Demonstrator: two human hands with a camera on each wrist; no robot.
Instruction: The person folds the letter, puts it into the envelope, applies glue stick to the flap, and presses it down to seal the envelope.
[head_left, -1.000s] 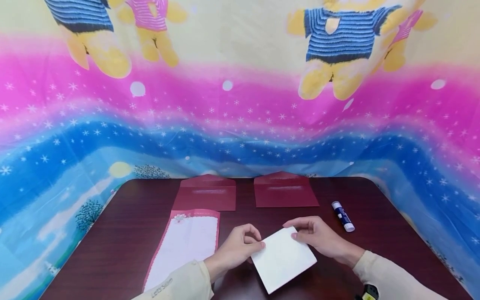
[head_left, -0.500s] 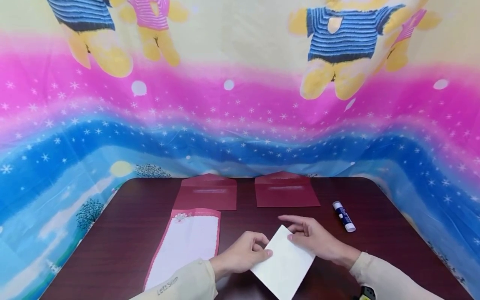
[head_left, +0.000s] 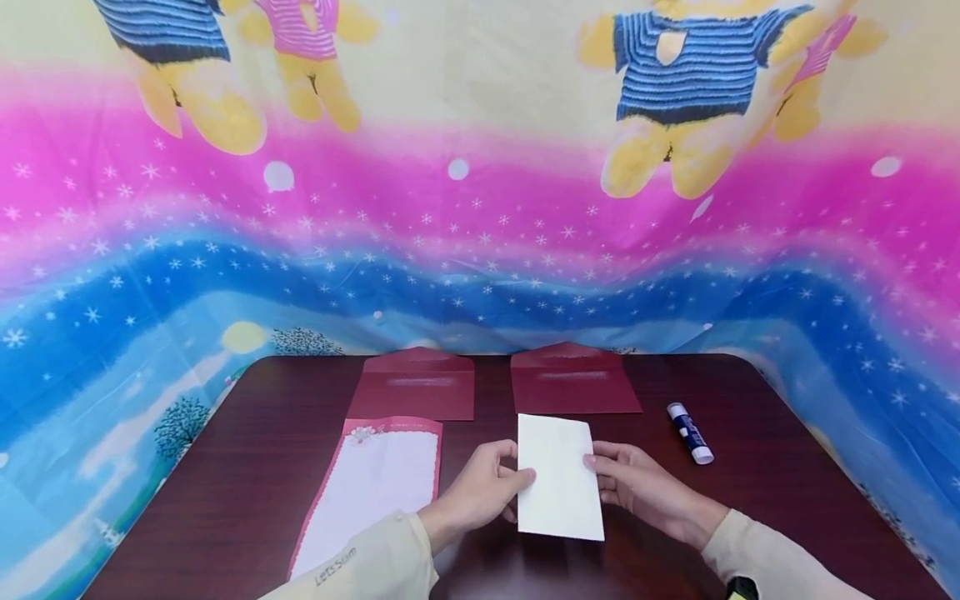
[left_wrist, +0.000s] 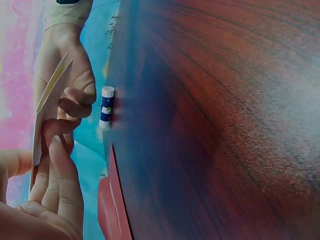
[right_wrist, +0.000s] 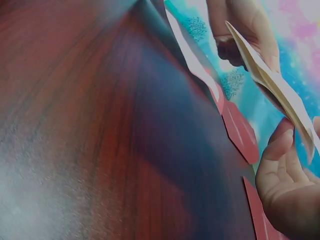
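Observation:
A folded white sheet of paper (head_left: 558, 487) is held upright above the table, between both hands. My left hand (head_left: 480, 487) pinches its left edge, thumb on the near face and fingers behind. At the right edge my right hand (head_left: 652, 487) holds it the same way, thumb in front. Seen from the side in the right wrist view, the folded paper (right_wrist: 280, 90) has layers that stand slightly apart. A long sheet of letter paper (head_left: 378, 492) with a red border and a flower print lies left of the left hand.
Two dark red envelopes, one on the left (head_left: 416, 396) and one on the right (head_left: 573, 392), lie with raised flaps at the table's back edge. A glue stick (head_left: 690, 433) lies on the brown table (head_left: 232, 467) at the right. A printed cloth (head_left: 480, 217) hangs behind.
The folded paper has turned from a slant to nearly straight and risen a little. The right hand has shifted from its upper corner to its right edge.

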